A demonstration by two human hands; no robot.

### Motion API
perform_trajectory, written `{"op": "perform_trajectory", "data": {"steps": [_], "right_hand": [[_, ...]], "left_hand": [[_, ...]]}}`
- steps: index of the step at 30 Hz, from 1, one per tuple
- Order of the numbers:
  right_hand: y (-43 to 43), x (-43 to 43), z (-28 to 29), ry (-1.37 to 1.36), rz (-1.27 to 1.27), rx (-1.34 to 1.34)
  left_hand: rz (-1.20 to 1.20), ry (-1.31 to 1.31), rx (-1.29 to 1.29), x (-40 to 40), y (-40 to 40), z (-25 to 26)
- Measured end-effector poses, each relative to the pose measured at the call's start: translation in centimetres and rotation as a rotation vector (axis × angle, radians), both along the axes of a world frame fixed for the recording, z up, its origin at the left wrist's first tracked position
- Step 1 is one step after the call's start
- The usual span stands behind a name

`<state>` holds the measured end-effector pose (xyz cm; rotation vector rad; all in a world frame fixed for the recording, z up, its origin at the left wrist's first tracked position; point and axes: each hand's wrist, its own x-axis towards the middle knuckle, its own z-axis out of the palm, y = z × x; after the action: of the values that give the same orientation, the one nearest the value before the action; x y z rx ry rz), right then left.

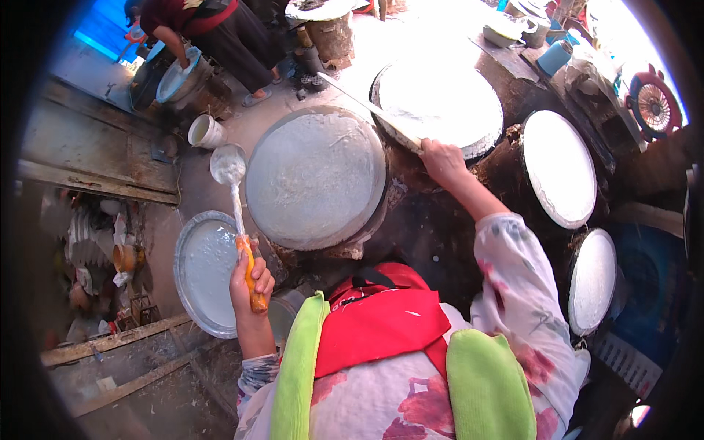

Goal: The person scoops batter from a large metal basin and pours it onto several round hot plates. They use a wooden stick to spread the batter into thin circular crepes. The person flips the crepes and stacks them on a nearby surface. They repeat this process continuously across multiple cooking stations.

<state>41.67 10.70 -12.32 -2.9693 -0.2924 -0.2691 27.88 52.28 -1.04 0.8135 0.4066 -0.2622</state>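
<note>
My left hand (248,283) grips the orange handle of a ladle (227,166), whose bowl is coated with white batter. Below that ladle, a wide basin (204,273) holds white liquid batter. My right hand (444,162) is closed around one end of a long, thin flat stick (369,105), which slants up and left over the gap between two round griddles. A greyish-white layer covers the nearer griddle (316,179). The farther griddle (440,107) is white and glaring in bright light, so its surface detail is lost.
Two more white-topped round griddles (559,169) (592,281) stand on my right. A white bucket (207,132) sits on the floor at left. Another person (220,38) bends over a blue-rimmed basin (179,74). A red fan (654,103) and a blue container (555,58) are at upper right.
</note>
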Motion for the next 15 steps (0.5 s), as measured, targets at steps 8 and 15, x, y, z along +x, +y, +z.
{"op": "perform_trajectory", "data": {"steps": [8, 15], "right_hand": [[-4.9, 7.7, 0.1, 0.112, 0.2, 0.062], [-8.5, 8.6, 7.1, 0.092, -0.058, 0.423]], "left_hand": [[0.127, 0.1, -0.02, 0.2, -3.2, 0.4], [0.149, 0.098, -0.005, 1.1, -4.2, 0.4]]}}
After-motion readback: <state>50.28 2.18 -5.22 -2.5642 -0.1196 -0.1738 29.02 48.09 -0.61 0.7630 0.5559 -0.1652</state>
